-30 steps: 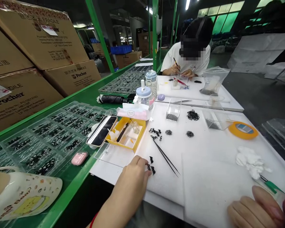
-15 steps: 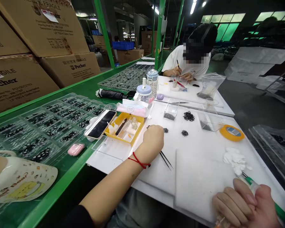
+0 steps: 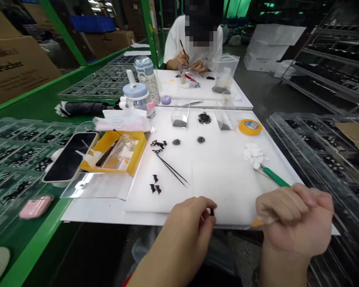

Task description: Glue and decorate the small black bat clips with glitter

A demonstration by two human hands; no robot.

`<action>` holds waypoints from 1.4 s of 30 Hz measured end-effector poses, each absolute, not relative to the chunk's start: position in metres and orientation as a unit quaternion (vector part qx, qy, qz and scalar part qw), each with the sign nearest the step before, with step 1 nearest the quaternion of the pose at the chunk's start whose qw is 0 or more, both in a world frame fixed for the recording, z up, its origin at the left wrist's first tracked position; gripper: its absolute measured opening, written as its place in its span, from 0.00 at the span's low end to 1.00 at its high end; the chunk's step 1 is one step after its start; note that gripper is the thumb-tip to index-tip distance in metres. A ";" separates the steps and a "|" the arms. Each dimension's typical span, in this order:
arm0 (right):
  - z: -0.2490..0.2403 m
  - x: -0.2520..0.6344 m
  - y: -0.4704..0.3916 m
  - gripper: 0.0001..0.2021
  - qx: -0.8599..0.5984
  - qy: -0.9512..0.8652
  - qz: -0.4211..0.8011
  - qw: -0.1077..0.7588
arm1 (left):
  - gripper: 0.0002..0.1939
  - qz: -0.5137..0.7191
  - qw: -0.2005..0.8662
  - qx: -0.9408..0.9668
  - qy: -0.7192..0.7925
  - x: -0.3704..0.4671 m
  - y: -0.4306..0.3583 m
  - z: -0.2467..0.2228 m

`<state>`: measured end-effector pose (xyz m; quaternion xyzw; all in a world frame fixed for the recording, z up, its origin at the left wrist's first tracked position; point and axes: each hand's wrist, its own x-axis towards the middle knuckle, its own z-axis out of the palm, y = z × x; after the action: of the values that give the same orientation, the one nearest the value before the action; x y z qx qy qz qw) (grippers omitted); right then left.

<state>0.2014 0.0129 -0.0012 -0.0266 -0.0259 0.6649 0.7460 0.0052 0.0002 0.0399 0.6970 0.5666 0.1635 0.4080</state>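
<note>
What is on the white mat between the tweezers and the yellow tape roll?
In the head view, two small heaps of black parts lie between the tweezers and the tape roll.

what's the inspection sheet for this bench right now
surface: white foam pad on a green bench.
job's things: small black part pinched in left hand; right hand fisted around a clear tube with orange tip.
clutter: black tweezers, yellow tray, phone, yellow tape roll, green-handled tool.
hands: both near the pad's front edge.
cables: nothing seen.
surroundings: a co-worker seated at the far end.
</note>
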 end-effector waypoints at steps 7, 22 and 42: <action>0.006 0.189 0.017 0.17 -0.230 -0.168 0.559 0.779 | 0.19 0.161 0.340 0.705 0.601 0.001 0.001 0.020; 0.005 0.154 0.037 0.37 -0.261 -0.165 0.587 0.748 | 0.05 0.215 0.381 0.709 0.553 -0.005 0.002 0.014; -0.002 0.154 0.031 0.42 -0.319 -0.162 0.546 0.758 | 0.08 0.233 0.406 0.697 0.543 -0.006 0.004 0.008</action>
<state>0.1544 0.0313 -0.0015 -0.3194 -0.1624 0.5457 0.7575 -0.0065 0.0036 0.0082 0.6969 0.5434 0.2329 0.4061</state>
